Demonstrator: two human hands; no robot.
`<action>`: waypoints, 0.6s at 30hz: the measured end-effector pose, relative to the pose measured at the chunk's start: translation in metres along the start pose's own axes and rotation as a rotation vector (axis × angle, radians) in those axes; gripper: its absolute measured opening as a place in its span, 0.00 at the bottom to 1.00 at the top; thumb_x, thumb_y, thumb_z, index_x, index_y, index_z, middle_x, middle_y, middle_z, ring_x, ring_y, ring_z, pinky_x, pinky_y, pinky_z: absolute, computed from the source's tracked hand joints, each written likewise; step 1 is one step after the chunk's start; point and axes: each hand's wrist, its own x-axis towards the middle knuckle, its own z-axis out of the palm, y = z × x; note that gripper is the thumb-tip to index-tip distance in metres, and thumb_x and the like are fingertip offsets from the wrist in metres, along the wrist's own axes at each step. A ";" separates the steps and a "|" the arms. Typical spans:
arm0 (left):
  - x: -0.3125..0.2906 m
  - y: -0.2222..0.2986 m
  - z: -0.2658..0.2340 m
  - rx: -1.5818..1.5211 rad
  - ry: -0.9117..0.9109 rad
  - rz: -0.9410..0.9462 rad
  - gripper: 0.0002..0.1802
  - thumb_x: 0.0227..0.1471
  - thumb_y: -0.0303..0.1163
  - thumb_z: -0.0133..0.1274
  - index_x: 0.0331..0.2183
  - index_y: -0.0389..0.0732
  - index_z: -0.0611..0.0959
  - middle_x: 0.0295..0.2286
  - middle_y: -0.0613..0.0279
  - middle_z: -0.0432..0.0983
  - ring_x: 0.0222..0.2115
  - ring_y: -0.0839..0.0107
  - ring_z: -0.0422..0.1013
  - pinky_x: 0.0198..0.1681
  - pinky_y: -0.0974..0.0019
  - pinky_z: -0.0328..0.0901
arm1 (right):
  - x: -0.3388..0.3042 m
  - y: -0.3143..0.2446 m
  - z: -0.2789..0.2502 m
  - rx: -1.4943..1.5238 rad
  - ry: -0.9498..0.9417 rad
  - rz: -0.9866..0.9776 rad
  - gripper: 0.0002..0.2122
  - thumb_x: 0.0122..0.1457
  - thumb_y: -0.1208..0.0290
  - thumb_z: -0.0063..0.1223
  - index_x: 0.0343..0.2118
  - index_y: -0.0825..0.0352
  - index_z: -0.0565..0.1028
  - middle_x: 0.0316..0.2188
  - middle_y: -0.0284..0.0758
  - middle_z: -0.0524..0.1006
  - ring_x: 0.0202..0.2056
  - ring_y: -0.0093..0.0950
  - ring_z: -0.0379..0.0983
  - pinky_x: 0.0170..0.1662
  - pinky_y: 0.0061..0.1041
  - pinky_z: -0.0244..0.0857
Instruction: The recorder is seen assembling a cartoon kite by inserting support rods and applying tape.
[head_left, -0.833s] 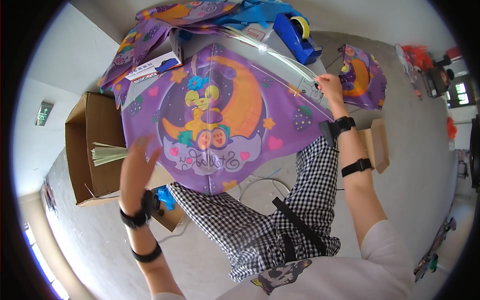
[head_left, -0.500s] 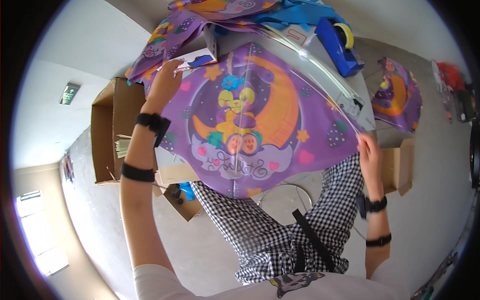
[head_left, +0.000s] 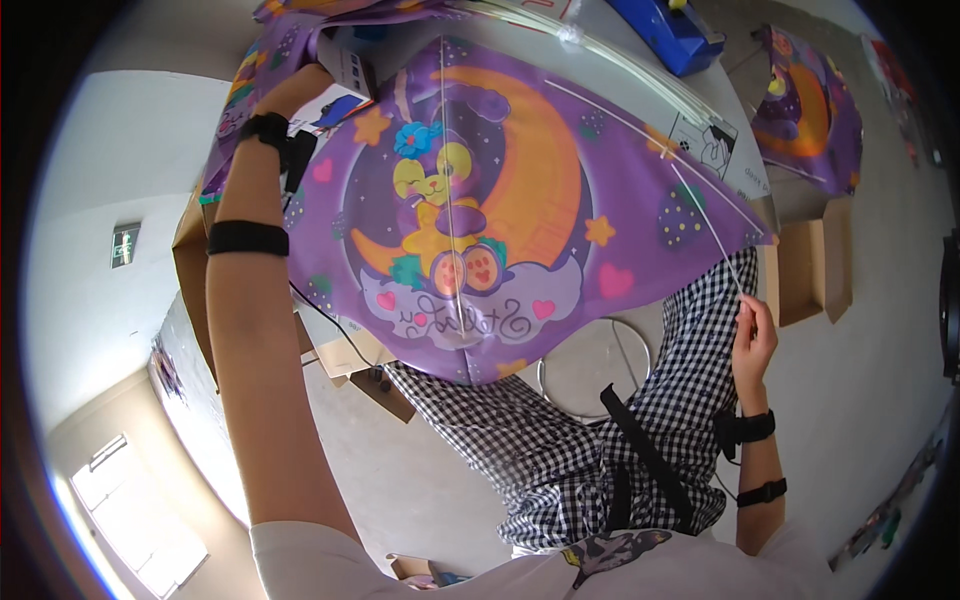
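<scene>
Since right hand [head_left: 755,343] has drawn 1 white rod [head_left: 710,225] clear of bundle [head_left: 640,72], over edge of purple kite sail [head_left: 620,245], I judge it freed: grip pinches end; left hand [head_left: 300,88] at carton [head_left: 352,72], grip hidden, can't tell.

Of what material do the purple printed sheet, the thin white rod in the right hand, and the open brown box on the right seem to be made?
Purple printed sheet: perhaps thin synthetic fabric or film; slight sheen, soft creases.
Thin white rod: probably plastic or fibreglass; pale, slender, smooth-looking; which one, I cannot tell.
Open brown box: likely cardboard; matte, with folded flaps.
</scene>
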 end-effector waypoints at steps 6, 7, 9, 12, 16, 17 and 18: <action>-0.003 -0.029 0.018 -0.463 -0.178 -0.176 0.18 0.58 0.33 0.41 0.49 0.42 0.75 0.48 0.57 0.73 0.47 0.67 0.71 0.52 0.71 0.61 | 0.004 -0.006 0.007 -0.049 -0.054 0.028 0.06 0.62 0.78 0.48 0.41 0.67 0.75 0.27 0.32 0.74 0.21 0.18 0.64 0.22 0.17 0.56; -0.001 -0.030 0.018 -0.451 -0.182 -0.179 0.18 0.58 0.33 0.41 0.49 0.42 0.75 0.48 0.57 0.73 0.47 0.67 0.71 0.52 0.70 0.62 | 0.003 -0.006 0.006 -0.056 -0.056 0.030 0.06 0.62 0.78 0.48 0.40 0.67 0.75 0.27 0.32 0.74 0.21 0.18 0.64 0.22 0.17 0.56; -0.003 -0.032 0.019 -0.421 -0.188 -0.190 0.17 0.58 0.33 0.42 0.48 0.42 0.76 0.47 0.58 0.74 0.46 0.66 0.71 0.51 0.70 0.62 | 0.005 -0.007 0.008 -0.060 -0.065 0.036 0.06 0.62 0.78 0.49 0.40 0.67 0.75 0.27 0.32 0.74 0.21 0.18 0.64 0.21 0.17 0.56; -0.001 -0.034 0.019 -0.372 -0.198 -0.205 0.17 0.58 0.34 0.42 0.46 0.42 0.76 0.46 0.58 0.75 0.45 0.66 0.72 0.50 0.69 0.63 | 0.011 -0.011 0.009 -0.097 -0.040 -0.022 0.05 0.62 0.77 0.49 0.40 0.67 0.75 0.28 0.33 0.75 0.21 0.21 0.66 0.22 0.18 0.57; 0.001 -0.035 0.018 -0.310 -0.205 -0.226 0.16 0.57 0.35 0.43 0.44 0.42 0.78 0.44 0.58 0.75 0.44 0.65 0.73 0.49 0.68 0.64 | 0.012 -0.011 0.011 -0.108 -0.039 -0.046 0.05 0.62 0.77 0.49 0.40 0.67 0.75 0.28 0.33 0.76 0.22 0.21 0.66 0.22 0.18 0.57; 0.000 -0.036 0.017 -0.295 -0.204 -0.232 0.15 0.57 0.35 0.43 0.44 0.42 0.78 0.44 0.58 0.76 0.44 0.65 0.73 0.48 0.68 0.64 | 0.012 -0.011 0.011 -0.109 -0.044 -0.045 0.05 0.62 0.77 0.49 0.40 0.67 0.75 0.28 0.33 0.76 0.22 0.21 0.66 0.22 0.18 0.57; 0.000 -0.037 0.018 -0.279 -0.202 -0.237 0.15 0.57 0.35 0.43 0.43 0.42 0.78 0.43 0.58 0.76 0.43 0.65 0.73 0.48 0.68 0.65 | 0.011 -0.011 0.011 -0.108 -0.054 -0.027 0.05 0.62 0.77 0.50 0.40 0.67 0.75 0.29 0.33 0.76 0.22 0.21 0.67 0.22 0.18 0.58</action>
